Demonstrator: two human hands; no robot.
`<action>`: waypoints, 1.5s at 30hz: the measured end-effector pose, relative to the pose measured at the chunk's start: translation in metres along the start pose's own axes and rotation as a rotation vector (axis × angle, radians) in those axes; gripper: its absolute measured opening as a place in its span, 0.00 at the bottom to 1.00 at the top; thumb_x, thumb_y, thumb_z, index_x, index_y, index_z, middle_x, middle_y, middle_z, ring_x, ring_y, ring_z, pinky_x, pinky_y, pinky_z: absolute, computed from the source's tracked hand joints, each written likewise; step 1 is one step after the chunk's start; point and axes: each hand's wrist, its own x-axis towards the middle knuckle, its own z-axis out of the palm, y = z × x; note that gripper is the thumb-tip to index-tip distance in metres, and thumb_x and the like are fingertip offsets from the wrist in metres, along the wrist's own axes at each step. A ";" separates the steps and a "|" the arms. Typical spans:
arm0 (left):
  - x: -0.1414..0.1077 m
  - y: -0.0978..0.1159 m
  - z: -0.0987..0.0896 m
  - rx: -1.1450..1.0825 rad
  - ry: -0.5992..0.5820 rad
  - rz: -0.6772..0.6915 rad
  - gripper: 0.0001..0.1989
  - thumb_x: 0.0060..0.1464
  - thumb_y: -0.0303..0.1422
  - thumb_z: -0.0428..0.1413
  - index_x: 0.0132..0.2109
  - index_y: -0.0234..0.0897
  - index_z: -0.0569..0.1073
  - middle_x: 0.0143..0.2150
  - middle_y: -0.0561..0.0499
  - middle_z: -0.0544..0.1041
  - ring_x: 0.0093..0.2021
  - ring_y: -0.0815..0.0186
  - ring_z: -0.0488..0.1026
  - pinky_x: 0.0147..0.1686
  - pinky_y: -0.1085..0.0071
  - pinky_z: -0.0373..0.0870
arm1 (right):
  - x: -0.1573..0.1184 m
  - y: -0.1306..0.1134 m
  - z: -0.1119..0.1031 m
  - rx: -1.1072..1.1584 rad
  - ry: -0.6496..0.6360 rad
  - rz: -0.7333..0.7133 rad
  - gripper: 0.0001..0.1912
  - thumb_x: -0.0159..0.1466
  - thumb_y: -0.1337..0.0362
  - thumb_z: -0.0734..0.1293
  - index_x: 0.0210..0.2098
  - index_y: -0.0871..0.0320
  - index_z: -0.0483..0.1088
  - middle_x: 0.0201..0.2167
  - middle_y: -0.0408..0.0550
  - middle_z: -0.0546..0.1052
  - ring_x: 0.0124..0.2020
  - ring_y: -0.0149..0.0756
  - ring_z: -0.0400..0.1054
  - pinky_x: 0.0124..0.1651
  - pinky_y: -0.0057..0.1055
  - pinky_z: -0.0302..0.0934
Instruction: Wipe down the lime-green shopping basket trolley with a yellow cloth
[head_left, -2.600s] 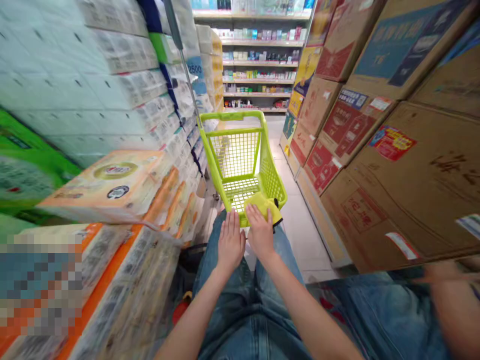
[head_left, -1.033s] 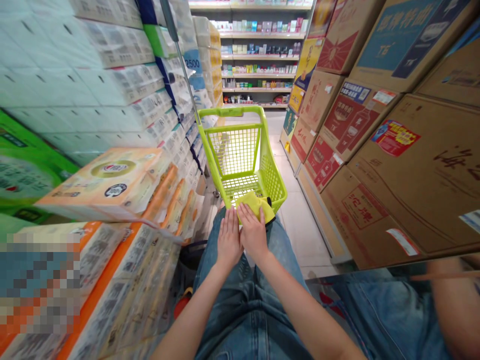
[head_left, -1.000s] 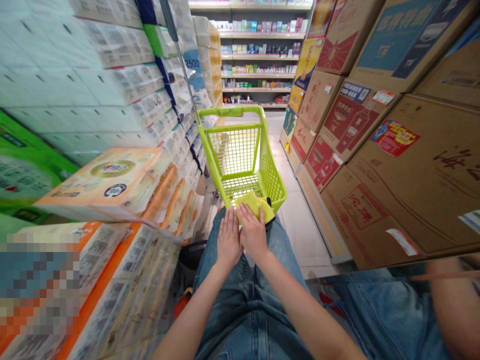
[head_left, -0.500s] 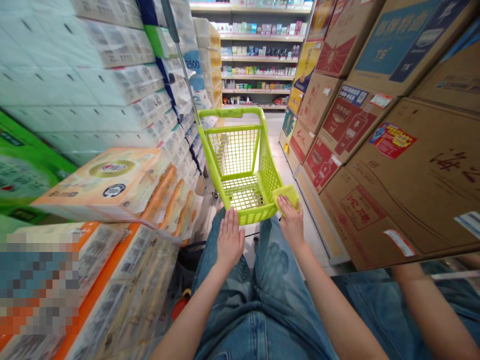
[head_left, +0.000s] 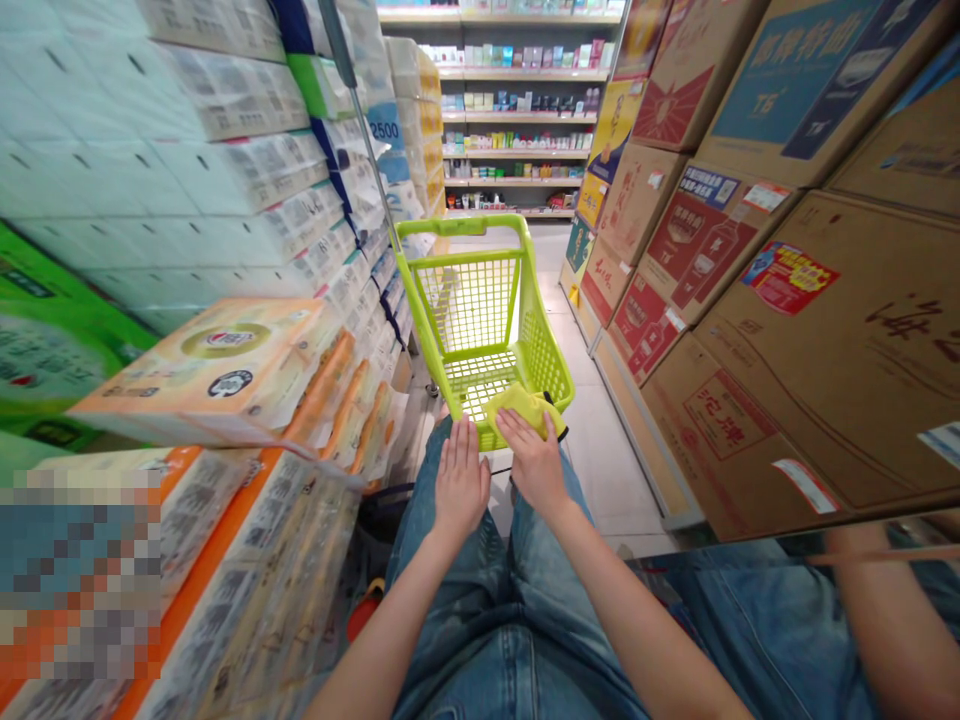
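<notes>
Where the right hand (head_left: 534, 465) holds cloth (head_left: 523, 408), the shopping cart (head_left: 465, 258) points ahead.

Pixelated patch (head_left: 79, 575) hides lower-left stock; far shelf goods (head_left: 517, 110) too small to read; yellow cloth (head_left: 521, 408) partly under right hand (head_left: 534, 465).

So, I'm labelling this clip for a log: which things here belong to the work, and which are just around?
In use: yellow cloth held by the right hand; lime-green plastic wheeled basket; left hand beside it.
Just around: orange-banded tissue packs; brown cardboard cartons; stocked shelves.
</notes>
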 end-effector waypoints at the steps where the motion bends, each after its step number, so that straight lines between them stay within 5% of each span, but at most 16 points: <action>1: 0.000 0.001 0.000 -0.001 0.001 -0.003 0.35 0.66 0.31 0.42 0.73 0.33 0.33 0.73 0.38 0.50 0.73 0.56 0.46 0.67 0.52 0.55 | -0.002 0.015 -0.006 -0.021 0.020 0.019 0.37 0.59 0.79 0.56 0.66 0.53 0.60 0.63 0.49 0.69 0.66 0.34 0.59 0.72 0.50 0.25; 5: 0.000 0.002 0.000 0.004 0.001 -0.004 0.35 0.66 0.31 0.42 0.73 0.34 0.32 0.73 0.39 0.50 0.73 0.56 0.45 0.68 0.52 0.54 | -0.010 0.069 -0.027 -0.084 0.135 0.169 0.36 0.58 0.79 0.54 0.64 0.51 0.63 0.62 0.47 0.71 0.65 0.36 0.61 0.71 0.54 0.31; 8: 0.000 0.002 0.001 0.005 -0.001 -0.005 0.36 0.66 0.31 0.43 0.73 0.33 0.32 0.73 0.39 0.49 0.73 0.56 0.45 0.68 0.52 0.54 | -0.010 0.078 -0.030 -0.085 0.165 0.259 0.36 0.58 0.79 0.54 0.63 0.51 0.64 0.62 0.48 0.71 0.65 0.37 0.61 0.70 0.55 0.34; 16: -0.001 0.001 0.003 -0.024 0.021 -0.013 0.35 0.66 0.30 0.42 0.73 0.34 0.32 0.73 0.38 0.50 0.73 0.56 0.45 0.68 0.52 0.55 | 0.006 -0.029 0.016 0.011 0.060 0.168 0.37 0.58 0.79 0.56 0.66 0.54 0.60 0.64 0.49 0.67 0.67 0.37 0.57 0.72 0.51 0.25; 19: -0.001 0.000 0.003 -0.037 0.018 -0.007 0.35 0.65 0.29 0.42 0.73 0.34 0.32 0.73 0.38 0.51 0.73 0.56 0.45 0.68 0.52 0.55 | 0.008 -0.045 0.023 0.050 0.035 0.112 0.35 0.60 0.78 0.56 0.66 0.54 0.60 0.64 0.48 0.67 0.68 0.35 0.56 0.72 0.50 0.24; 25: 0.000 0.002 0.002 -0.015 0.012 -0.014 0.35 0.65 0.30 0.43 0.73 0.33 0.34 0.73 0.39 0.50 0.73 0.56 0.45 0.68 0.52 0.54 | -0.001 0.009 -0.005 -0.008 0.000 0.028 0.37 0.58 0.79 0.55 0.66 0.53 0.60 0.64 0.48 0.68 0.67 0.34 0.58 0.72 0.51 0.25; 29: 0.001 0.004 0.001 -0.006 0.009 -0.014 0.36 0.65 0.30 0.43 0.73 0.33 0.33 0.73 0.39 0.50 0.73 0.56 0.44 0.68 0.53 0.53 | -0.008 0.064 -0.028 -0.078 0.110 0.189 0.39 0.56 0.80 0.55 0.64 0.50 0.62 0.62 0.46 0.71 0.66 0.37 0.60 0.71 0.55 0.33; 32: 0.001 0.004 0.002 -0.007 0.012 -0.012 0.36 0.66 0.30 0.43 0.73 0.33 0.33 0.73 0.38 0.50 0.73 0.56 0.45 0.68 0.52 0.54 | -0.008 0.076 -0.032 -0.072 0.145 0.292 0.37 0.56 0.79 0.55 0.63 0.51 0.64 0.62 0.47 0.70 0.66 0.38 0.59 0.70 0.55 0.38; 41: -0.001 0.001 0.002 -0.025 0.013 -0.009 0.36 0.66 0.29 0.43 0.73 0.33 0.32 0.73 0.38 0.50 0.74 0.56 0.44 0.68 0.52 0.55 | 0.005 -0.034 0.018 0.033 0.044 0.148 0.35 0.59 0.78 0.56 0.65 0.56 0.60 0.65 0.49 0.66 0.68 0.36 0.55 0.72 0.48 0.25; 45: -0.001 -0.001 0.002 -0.014 0.007 -0.002 0.35 0.66 0.30 0.42 0.73 0.33 0.32 0.73 0.38 0.50 0.73 0.56 0.44 0.68 0.52 0.55 | 0.008 -0.039 0.017 0.076 -0.010 0.071 0.34 0.60 0.78 0.56 0.65 0.55 0.61 0.65 0.47 0.67 0.68 0.34 0.56 0.73 0.47 0.24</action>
